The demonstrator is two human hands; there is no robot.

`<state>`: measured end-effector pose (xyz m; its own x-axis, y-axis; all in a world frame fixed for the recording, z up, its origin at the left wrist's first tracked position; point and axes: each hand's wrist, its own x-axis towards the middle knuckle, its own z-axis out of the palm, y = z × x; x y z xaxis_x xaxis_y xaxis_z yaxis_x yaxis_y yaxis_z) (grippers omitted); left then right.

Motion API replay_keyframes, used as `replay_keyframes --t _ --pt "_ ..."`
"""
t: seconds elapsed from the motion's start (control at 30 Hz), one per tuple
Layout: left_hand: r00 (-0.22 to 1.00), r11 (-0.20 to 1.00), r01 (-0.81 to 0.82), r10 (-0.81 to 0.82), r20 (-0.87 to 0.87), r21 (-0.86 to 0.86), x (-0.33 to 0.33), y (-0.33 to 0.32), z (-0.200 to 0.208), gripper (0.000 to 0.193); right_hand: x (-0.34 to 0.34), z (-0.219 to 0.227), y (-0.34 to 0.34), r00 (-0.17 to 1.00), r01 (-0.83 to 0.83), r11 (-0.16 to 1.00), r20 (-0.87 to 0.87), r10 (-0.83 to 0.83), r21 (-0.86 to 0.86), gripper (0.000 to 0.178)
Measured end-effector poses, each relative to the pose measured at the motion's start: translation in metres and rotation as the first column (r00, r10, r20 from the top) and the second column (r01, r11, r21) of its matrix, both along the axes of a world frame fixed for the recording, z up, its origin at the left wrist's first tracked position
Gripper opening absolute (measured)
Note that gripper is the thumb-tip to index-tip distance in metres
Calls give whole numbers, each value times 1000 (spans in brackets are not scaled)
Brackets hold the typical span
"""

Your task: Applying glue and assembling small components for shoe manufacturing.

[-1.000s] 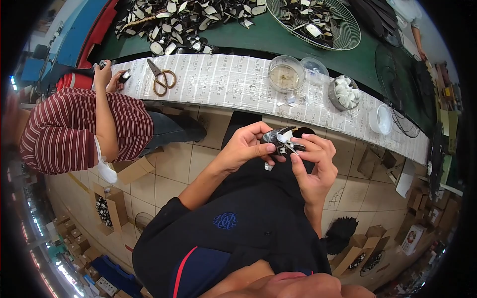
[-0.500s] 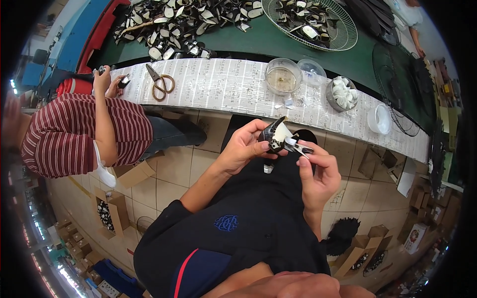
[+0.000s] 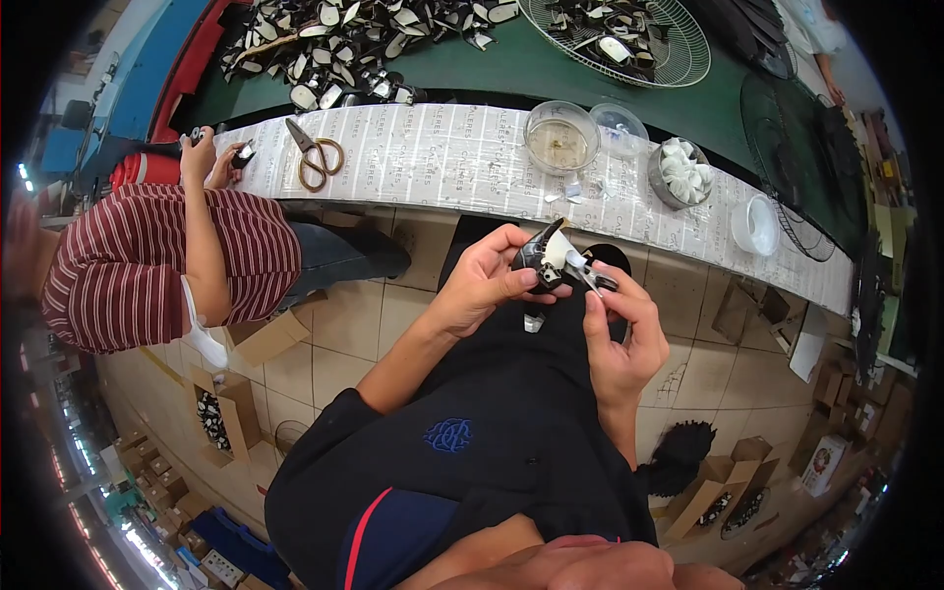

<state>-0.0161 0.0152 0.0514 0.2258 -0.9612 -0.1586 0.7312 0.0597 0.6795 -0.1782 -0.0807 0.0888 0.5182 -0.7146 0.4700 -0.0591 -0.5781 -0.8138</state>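
One piece in hand, partway done by my read. Left hand (image 3: 492, 280) grips a glossy black, curved shoe-upper-like piece with pale lining (image 3: 536, 260), thumb in front, fingers behind. It's over the lap, just off the near table edge. Right hand (image 3: 629, 339) pinches a small dark-and-silver item (image 3: 599, 279) at the piece's right side; can't tell from here if it's a tool or a strap end. Small white tab (image 3: 574, 260) sits between the two, apparently not off yet.

Done so far: hard to call. Small white scraps (image 3: 572, 190) lie on the silver-grey printed covering (image 3: 433, 162) at the near side, so some trimming or peeling has likely happened here.

Left: far side has a big heap of black-and-white pieces (image 3: 344, 39); more in a round cream wire basket (image 3: 693, 61) to its right. Can't tell which are finished. Dark-bladed scissors with bronze loops (image 3: 319, 163) lie left on the covering, nobody holding them.
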Motion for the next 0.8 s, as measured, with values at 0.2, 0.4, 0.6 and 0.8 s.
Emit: replay_keyframes --t 0.2,0.4,0.6,0.8 --pt "1000 1000 -10 10 22 9 -2 -2 2 36 1 2 3 999 16 999 34 -18 39 19" --pt "999 1000 -28 28 29 10 -3 -3 0 38 2 2 2 1000 -10 999 -20 11 43 18" --pt "999 999 -16 15 30 34 -2 -2 -1 39 0 -2 -2 994 105 994 5 -105 9 18" --pt "1000 1000 -16 16 -2 5 -3 -3 1 34 -1 2 1 1000 9 1000 0 -9 12 19"
